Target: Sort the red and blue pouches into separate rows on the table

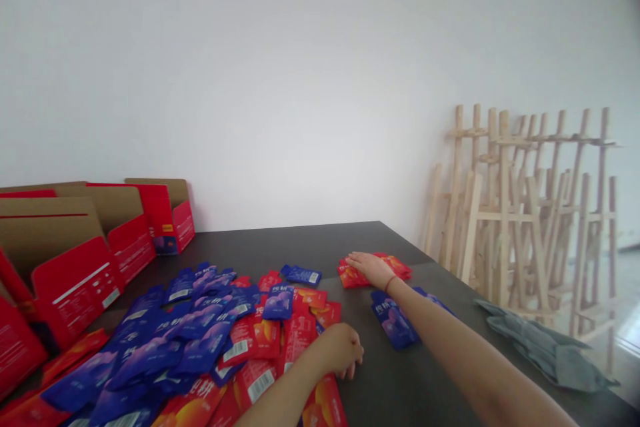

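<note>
Head view of a dark surface (280, 245) with two bare hands among printed foil sachets. The right hand (371, 269) lies palm down, its fingers extended and spread open, on a small stack of red sachets (396, 265) toward the right edge of the surface; a red cord (389, 283) encircles its wrist. Just nearer, a stack of blue sachets (394, 322) lies partly beneath the right forearm. The left hand (341, 348) is at the right margin of a large mixed heap (200, 340), its fingers curled downward; whether they grip anything cannot be told, since the back of the hand hides them. In the heap, blue sachets predominate on the left and red ones on the right, and a single blue packet (303, 275) lies at its far edge. Open red cardboard boxes (75, 293) with brown interiors stand along the left side. At right, a crumpled grey plastic bag (547, 352) rests on the surface, and wooden easels (503, 213) stand beyond it against a white wall (300, 80)
</note>
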The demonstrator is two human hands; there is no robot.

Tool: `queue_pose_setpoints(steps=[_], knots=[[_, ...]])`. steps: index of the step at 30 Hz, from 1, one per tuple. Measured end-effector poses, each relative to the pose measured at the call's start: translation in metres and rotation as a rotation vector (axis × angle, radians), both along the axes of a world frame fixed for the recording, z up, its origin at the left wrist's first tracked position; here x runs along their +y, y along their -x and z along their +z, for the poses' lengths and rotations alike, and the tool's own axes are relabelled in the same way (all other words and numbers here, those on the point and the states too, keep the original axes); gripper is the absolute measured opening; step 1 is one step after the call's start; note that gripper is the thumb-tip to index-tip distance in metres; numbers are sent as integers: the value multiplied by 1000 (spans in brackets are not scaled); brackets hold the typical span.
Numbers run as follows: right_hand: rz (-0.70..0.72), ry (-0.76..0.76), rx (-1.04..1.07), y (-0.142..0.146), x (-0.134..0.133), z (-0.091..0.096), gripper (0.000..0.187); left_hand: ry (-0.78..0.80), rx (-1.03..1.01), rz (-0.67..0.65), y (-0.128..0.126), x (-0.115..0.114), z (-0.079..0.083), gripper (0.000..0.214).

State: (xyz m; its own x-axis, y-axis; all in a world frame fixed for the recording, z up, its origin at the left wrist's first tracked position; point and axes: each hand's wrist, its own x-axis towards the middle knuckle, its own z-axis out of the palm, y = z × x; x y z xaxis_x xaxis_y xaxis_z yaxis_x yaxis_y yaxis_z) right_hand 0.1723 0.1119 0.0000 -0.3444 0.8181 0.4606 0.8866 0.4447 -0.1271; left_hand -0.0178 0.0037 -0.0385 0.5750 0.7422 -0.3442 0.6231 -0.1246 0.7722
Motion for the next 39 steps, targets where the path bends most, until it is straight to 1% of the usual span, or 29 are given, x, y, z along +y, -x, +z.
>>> queue_pose_setpoints(steps=[3,5,9,11,13,16,18,20,22,24,25,26,28,30,31,33,35,37,39], knots=[[99,82,-119,-1,9,-13,28,6,-3,-3,-1,1,-1,20],[136,118,-184,-4,9,-23,30,4,-4,-3,-1,0,-2,21],[117,152,-255,-8,-1,-39,44,1,-14,6,-2,-1,-1,22],[89,159,-264,-7,-6,-41,52,-1,-26,15,-1,-2,-1,21],[62,154,-258,-3,-10,-37,56,3,-39,23,0,-3,-1,20],[22,121,-227,7,-21,-25,52,28,-69,46,0,-1,-1,19],[17,104,-206,16,-37,-16,47,24,-121,99,-1,2,-1,20],[34,108,-191,26,-66,-10,40,-20,-223,195,-2,8,2,21],[54,137,-176,38,-105,-10,34,-82,-356,305,-1,15,6,23],[68,166,-155,50,-147,-14,32,-123,-480,394,0,20,10,24],[95,181,-131,57,-167,-16,32,-133,-530,426,1,22,11,24],[170,210,-91,64,-185,-19,36,-138,-574,450,1,22,12,24],[324,286,-43,76,-211,-23,56,-138,-637,476,2,21,12,22],[430,356,-22,87,-225,-27,76,-131,-674,480,2,18,10,21],[448,382,-20,90,-227,-30,82,-127,-686,478,2,17,10,21],[446,412,-22,96,-228,-38,85,-122,-700,470,2,16,9,22],[418,398,-23,98,-227,-48,81,-121,-707,462,3,16,8,22],[385,359,-35,98,-228,-56,72,-124,-710,455,4,17,8,22],[353,346,-68,94,-231,-57,62,-129,-708,449,5,19,8,21]])
